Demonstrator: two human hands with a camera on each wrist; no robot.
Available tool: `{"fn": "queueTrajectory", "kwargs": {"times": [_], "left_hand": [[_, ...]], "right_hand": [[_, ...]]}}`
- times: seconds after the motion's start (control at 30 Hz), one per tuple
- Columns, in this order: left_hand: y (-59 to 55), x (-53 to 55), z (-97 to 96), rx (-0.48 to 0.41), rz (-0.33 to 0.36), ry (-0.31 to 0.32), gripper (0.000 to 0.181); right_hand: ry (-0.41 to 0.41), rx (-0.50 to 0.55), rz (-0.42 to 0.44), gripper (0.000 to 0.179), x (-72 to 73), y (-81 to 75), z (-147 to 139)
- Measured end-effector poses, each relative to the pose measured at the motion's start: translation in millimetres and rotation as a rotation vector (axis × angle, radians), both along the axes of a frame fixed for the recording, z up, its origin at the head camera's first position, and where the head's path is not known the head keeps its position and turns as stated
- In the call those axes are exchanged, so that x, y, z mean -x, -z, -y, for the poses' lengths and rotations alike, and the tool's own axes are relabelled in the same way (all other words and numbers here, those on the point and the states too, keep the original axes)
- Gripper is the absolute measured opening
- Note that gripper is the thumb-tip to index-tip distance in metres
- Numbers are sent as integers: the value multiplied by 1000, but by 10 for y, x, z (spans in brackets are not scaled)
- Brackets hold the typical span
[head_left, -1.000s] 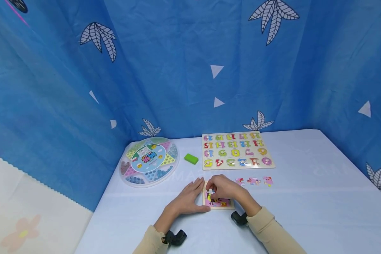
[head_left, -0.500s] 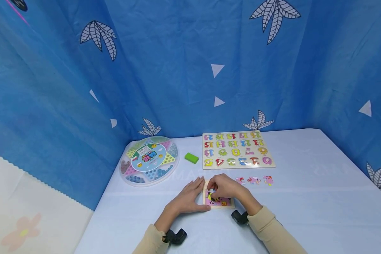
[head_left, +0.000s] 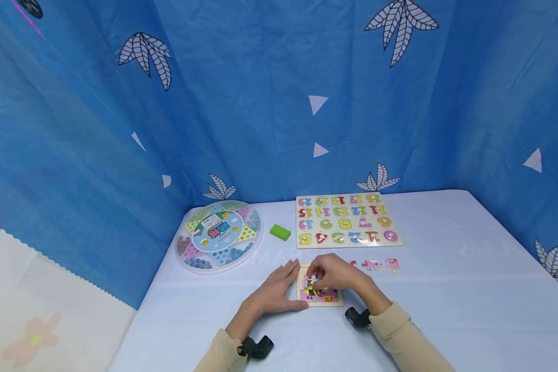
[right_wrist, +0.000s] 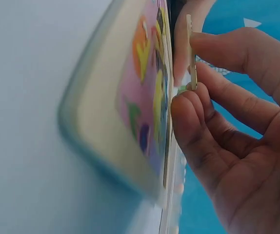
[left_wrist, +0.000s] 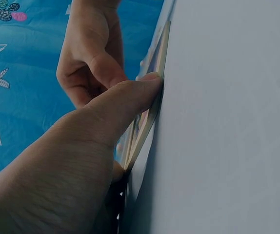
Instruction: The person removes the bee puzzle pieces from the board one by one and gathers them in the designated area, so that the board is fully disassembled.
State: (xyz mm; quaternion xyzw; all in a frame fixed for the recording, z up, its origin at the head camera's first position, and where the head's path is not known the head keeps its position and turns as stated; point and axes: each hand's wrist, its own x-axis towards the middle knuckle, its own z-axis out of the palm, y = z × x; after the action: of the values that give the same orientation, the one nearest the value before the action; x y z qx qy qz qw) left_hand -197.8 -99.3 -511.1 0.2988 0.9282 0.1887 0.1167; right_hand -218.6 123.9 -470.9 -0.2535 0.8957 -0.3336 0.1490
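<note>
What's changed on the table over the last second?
The right hand has shifted slightly rightward over the puzzle, a piece pinched in its fingers. It now hides more of the nearest loose piece. Nothing visibly was let go. The left hand, the puzzle and the green block stayed put.

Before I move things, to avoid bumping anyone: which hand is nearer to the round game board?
Left. In the head view, the left hand is below and right of the round game board, apart from it; the right hand is farther right, over the small puzzle.
</note>
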Motion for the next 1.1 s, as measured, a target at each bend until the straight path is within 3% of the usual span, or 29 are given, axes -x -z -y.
{"fn": "queueTrajectory", "kwargs": {"times": [1.1], "left_hand": [[-2,-7,-5,-19,19,-4,103]], "right_hand": [[118,-18,-42,22,-121,12,-792]]}}
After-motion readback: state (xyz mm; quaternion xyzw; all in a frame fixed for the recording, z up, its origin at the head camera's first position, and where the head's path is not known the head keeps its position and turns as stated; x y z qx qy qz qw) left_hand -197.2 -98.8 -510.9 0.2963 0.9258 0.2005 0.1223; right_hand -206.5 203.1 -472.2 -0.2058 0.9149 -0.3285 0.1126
